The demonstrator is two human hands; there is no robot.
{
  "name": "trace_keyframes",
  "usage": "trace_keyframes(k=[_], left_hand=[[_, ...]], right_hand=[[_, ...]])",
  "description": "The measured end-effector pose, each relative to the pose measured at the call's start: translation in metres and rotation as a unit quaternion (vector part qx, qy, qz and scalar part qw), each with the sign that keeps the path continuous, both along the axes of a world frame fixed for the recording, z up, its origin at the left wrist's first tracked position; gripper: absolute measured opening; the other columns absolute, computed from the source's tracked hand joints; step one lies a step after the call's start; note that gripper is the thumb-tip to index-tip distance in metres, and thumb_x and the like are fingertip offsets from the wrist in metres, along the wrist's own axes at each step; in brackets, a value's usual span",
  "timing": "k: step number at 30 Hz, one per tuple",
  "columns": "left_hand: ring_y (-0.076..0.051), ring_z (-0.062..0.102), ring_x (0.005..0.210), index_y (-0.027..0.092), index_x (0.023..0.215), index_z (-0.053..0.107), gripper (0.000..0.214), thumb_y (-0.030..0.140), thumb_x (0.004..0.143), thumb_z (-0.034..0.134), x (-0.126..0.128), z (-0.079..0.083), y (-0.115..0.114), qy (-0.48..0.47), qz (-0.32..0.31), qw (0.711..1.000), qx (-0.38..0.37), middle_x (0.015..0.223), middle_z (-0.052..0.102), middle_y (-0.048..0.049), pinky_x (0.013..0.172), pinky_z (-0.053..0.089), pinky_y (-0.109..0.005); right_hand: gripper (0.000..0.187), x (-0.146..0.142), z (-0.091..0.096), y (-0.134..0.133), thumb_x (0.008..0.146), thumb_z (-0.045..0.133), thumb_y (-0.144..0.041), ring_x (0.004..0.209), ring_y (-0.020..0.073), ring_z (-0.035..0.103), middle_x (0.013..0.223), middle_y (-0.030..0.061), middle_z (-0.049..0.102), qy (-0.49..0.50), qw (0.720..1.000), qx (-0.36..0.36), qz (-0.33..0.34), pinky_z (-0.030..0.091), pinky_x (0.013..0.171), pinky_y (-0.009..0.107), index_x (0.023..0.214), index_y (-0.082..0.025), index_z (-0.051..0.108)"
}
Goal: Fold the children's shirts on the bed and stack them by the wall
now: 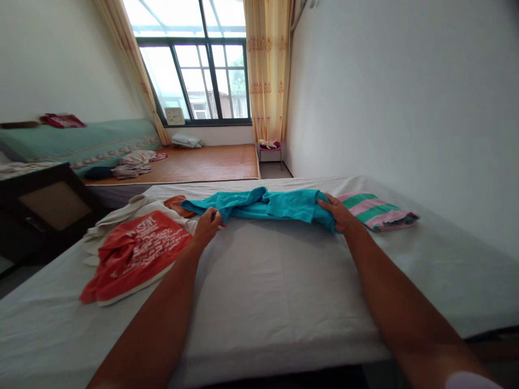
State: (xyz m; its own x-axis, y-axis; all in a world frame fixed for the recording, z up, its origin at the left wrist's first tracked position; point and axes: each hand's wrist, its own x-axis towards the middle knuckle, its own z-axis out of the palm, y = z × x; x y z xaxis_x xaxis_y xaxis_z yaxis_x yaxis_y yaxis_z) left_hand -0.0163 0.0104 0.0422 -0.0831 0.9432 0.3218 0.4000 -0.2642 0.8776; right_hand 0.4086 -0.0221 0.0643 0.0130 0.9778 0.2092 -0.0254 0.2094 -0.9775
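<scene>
A turquoise garment (pixel 290 205), perhaps a shirt, lies bunched and partly folded across the far part of the white-sheeted surface (pixel 259 302). My left hand (pixel 208 222) pinches its near left edge, fingers closed on the cloth. At the other end, my right hand (pixel 335 212) grips the right edge, thumb and fingers around the fabric. Just left of my left hand is a red and cream shirt (pixel 162 237) with white lettering, spread out loosely. A folded pink and green striped cloth (pixel 377 210) lies right beside my right hand.
Beyond the sheeted surface stands a low bed with a brown mat (pixel 211 162), holding crumpled clothes (pixel 135 162). A dark cabinet (pixel 44 210) is at the left. White wall (pixel 405 97) runs along the right. A small stool (pixel 270 147) stands near the curtain (pixel 267 70).
</scene>
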Motion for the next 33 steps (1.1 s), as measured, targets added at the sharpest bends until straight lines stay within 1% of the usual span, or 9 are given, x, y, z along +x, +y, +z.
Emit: trace_keyframes(k=[2,6,9,12,16,19,22,27,33], left_hand=[[-0.011,0.057,0.045,0.020,0.073,0.049,0.017,0.034,0.080,0.056,0.004,0.016,-0.004,-0.195,-0.039,0.980,-0.016,0.053,0.055,0.0052,0.043,0.042,-0.018],[-0.011,0.065,0.056,0.017,0.077,0.054,0.010,0.027,0.081,0.056,0.002,0.042,-0.007,-0.472,-0.072,0.878,-0.034,0.061,0.064,0.0022,0.049,0.049,-0.016],[-0.015,0.068,0.096,0.019,0.082,0.057,0.007,0.026,0.084,0.055,-0.007,0.050,-0.005,-0.541,-0.068,0.838,0.018,0.088,0.072,-0.0027,0.075,0.055,-0.023],[-0.013,0.060,0.113,0.023,0.082,0.058,0.001,0.023,0.083,0.058,-0.016,0.048,-0.004,-0.532,-0.039,0.842,0.085,0.110,0.070,0.0012,0.087,0.051,-0.025],[-0.013,0.063,0.104,0.022,0.083,0.060,0.010,0.022,0.075,0.067,-0.017,0.034,-0.008,-0.422,-0.048,0.904,0.043,0.117,0.067,-0.0005,0.078,0.051,-0.021],[-0.016,0.067,0.084,0.018,0.086,0.063,0.023,0.033,0.071,0.073,-0.008,0.019,-0.014,-0.244,-0.119,0.960,-0.071,0.101,0.071,-0.0066,0.065,0.051,-0.022],[-0.020,0.066,0.081,0.018,0.092,0.066,0.027,0.040,0.075,0.066,0.010,0.003,-0.018,-0.038,-0.194,0.976,-0.097,0.092,0.071,-0.0076,0.066,0.053,-0.029],[-0.027,0.047,0.123,0.023,0.122,0.061,0.046,0.017,0.077,0.057,0.039,-0.020,-0.018,0.286,-0.187,0.933,0.115,0.130,0.059,-0.0085,0.102,0.039,-0.045],[-0.027,0.042,0.126,0.026,0.136,0.049,0.055,0.013,0.082,0.053,0.049,-0.028,-0.014,0.419,-0.094,0.889,0.156,0.131,0.055,-0.0097,0.101,0.037,-0.043]], right_hand=[[0.052,0.009,0.010,-0.005,0.068,0.072,-0.053,0.081,0.0223,0.067,0.093,0.0034,0.071,0.049,0.998,0.022,-0.016,0.055,0.072,0.037,0.110,-0.024,0.061],[0.046,0.039,0.004,0.002,0.068,0.070,-0.053,0.077,0.0219,0.065,0.085,0.0012,0.071,-0.008,0.995,0.034,-0.098,0.054,0.071,0.036,0.101,-0.022,0.064],[0.032,0.060,-0.015,0.016,0.067,0.067,-0.045,0.074,0.0216,0.062,0.074,0.0006,0.068,-0.166,0.967,0.027,-0.192,0.052,0.071,0.034,0.085,-0.018,0.066],[0.024,0.067,-0.026,0.023,0.071,0.059,-0.035,0.079,0.0234,0.062,0.079,0.0042,0.069,-0.297,0.920,0.053,-0.250,0.051,0.076,0.036,0.085,-0.017,0.067],[0.041,0.047,-0.017,0.017,0.072,0.055,-0.024,0.098,0.0288,0.059,0.111,0.0145,0.065,-0.417,0.835,0.168,-0.318,0.045,0.092,0.045,0.112,-0.014,0.062],[0.051,0.015,-0.007,0.006,0.079,0.054,-0.027,0.114,0.0294,0.052,0.127,0.0142,0.058,-0.458,0.810,0.251,-0.267,0.038,0.101,0.048,0.129,-0.017,0.052],[0.060,-0.017,-0.011,-0.002,0.081,0.058,-0.039,0.117,0.0305,0.051,0.128,0.0122,0.059,-0.505,0.817,0.232,-0.156,0.040,0.098,0.048,0.137,-0.020,0.046],[0.040,-0.038,-0.027,-0.001,0.084,0.056,-0.043,0.106,0.0294,0.059,0.114,0.0105,0.067,-0.516,0.844,0.145,-0.016,0.044,0.094,0.043,0.115,-0.019,0.064],[0.031,-0.031,-0.006,0.018,0.078,0.062,-0.051,0.076,0.0218,0.067,0.081,-0.0004,0.073,-0.339,0.933,-0.009,0.121,0.056,0.071,0.035,0.086,-0.023,0.073]])
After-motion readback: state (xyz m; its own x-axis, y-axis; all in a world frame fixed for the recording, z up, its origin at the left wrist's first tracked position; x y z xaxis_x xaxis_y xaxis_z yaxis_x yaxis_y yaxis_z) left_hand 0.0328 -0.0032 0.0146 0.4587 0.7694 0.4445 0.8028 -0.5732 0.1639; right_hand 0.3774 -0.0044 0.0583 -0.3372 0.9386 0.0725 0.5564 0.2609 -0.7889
